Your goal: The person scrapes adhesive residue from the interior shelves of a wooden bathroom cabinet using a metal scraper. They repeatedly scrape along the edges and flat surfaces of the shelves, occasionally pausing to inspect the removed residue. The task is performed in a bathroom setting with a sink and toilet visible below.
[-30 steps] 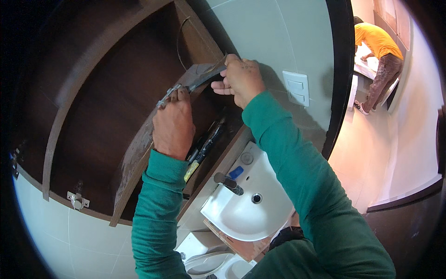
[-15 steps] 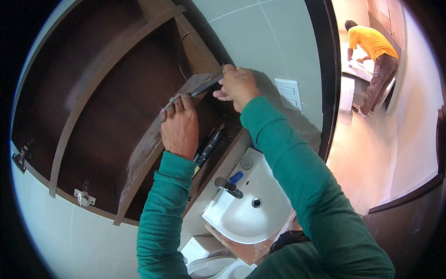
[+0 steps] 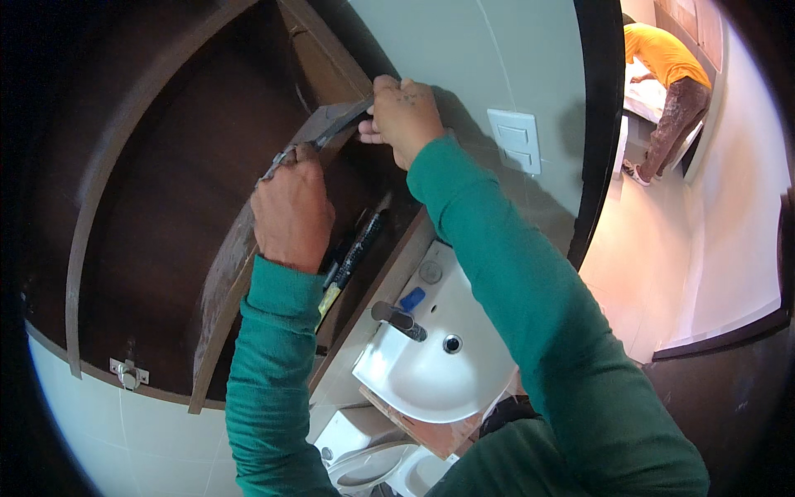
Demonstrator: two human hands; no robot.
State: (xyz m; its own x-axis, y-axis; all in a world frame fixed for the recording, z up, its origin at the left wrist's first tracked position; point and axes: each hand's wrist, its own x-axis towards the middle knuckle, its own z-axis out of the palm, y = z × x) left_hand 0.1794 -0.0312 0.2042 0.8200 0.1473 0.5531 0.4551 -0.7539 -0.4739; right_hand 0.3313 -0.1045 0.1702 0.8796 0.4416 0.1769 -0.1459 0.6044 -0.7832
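A thin dark grey strip (image 3: 338, 129) lies slantwise along the front edge of a shelf (image 3: 225, 290) inside a dark brown cabinet. My left hand (image 3: 291, 211) is closed round the strip's nearer part, knuckles up. At the far end, by the cabinet's side panel (image 3: 325, 62), my right hand (image 3: 406, 120) pinches the strip between thumb and fingers. Its lower fingers are curled beneath. What exactly lies under my left fingers is hidden. Below the shelf, a black-handled tool (image 3: 358, 248) rests in the lower compartment beside something yellow (image 3: 330, 296).
Under the cabinet is a white washbasin (image 3: 439, 385) with a dark faucet (image 3: 399, 319) and a blue object (image 3: 411, 299). A toilet (image 3: 364, 435) stands lower left. A light switch (image 3: 515, 141) is right of my hand. Beyond the doorway, a person in yellow (image 3: 667, 58) bends over a surface.
My left hand has curled tighter, its fingertips no longer laid out over the strip. The whole view has shifted slightly, and both hands appear further left. The person beyond the doorway bends lower.
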